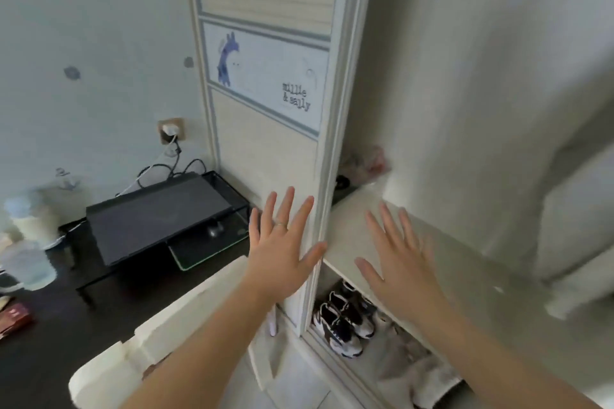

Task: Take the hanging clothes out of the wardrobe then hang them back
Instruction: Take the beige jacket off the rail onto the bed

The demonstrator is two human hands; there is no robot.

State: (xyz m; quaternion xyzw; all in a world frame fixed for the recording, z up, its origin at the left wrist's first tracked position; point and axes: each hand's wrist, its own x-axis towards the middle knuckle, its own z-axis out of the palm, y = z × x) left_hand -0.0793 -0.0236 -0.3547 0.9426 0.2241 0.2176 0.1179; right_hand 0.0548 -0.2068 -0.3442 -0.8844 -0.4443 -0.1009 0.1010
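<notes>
Fingers spread wide and holding nothing, my left hand hovers at the door edge while my right hand fans out over the shelf. Pale clothes hang up and right of my right fingers, blurred, hanger unseen. Reaching up blind, I could snag cloth rather than hanger and drag a garment off; sneakers sit below my right fingers, where it would land.

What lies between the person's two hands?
In the head view, the pale vertical edge frame of the wardrobe's sliding door stands between the left hand and the right hand.
</notes>
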